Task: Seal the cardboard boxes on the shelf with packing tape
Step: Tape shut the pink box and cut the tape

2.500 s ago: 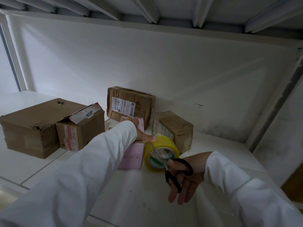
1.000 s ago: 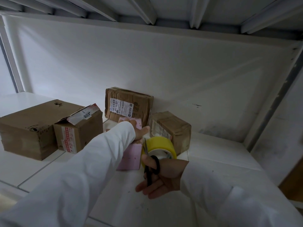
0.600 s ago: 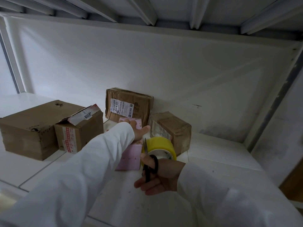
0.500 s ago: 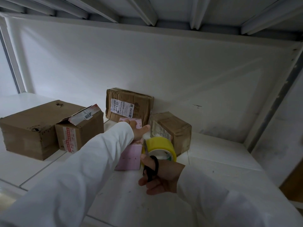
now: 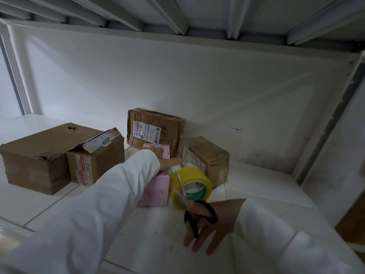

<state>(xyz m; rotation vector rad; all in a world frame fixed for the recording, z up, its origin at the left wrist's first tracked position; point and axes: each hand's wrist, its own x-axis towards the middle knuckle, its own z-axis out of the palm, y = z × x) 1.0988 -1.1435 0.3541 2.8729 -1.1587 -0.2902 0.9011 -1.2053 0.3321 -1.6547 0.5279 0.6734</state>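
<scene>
- Scissors [image 5: 194, 209] with black handles hang on the right hand [image 5: 212, 222]: thumb and a finger go through the loops, the other fingers point loosely down. The blades angle up across the face of the yellow packing tape roll [image 5: 190, 184], probably to cut the strip where it leaves the roll. Whether the blades are apart or together is too blurred to tell.
- Left hand [image 5: 164, 160] lies over the top of the pink box [image 5: 156, 186], fingers flat on its lid and thumb stretched right toward the roll. I judge it is pressing down a taped end and steadying the box for the cut; the tape strip itself is not clear.
- The roll stands on edge on the white shelf [image 5: 256, 186], touching the pink box's right side, so the strip between them stays short.
- Other cardboard boxes wait farther off: a large flat one [image 5: 37, 149] at far left, a smaller one [image 5: 96, 159] with a lifted, labelled flap touching its right side, a labelled carton [image 5: 156, 129] leaning on the back wall behind the pink box, and a taped carton [image 5: 207, 157] just beyond the roll.
- The lifted flap suggests that box is not yet sealed.
</scene>
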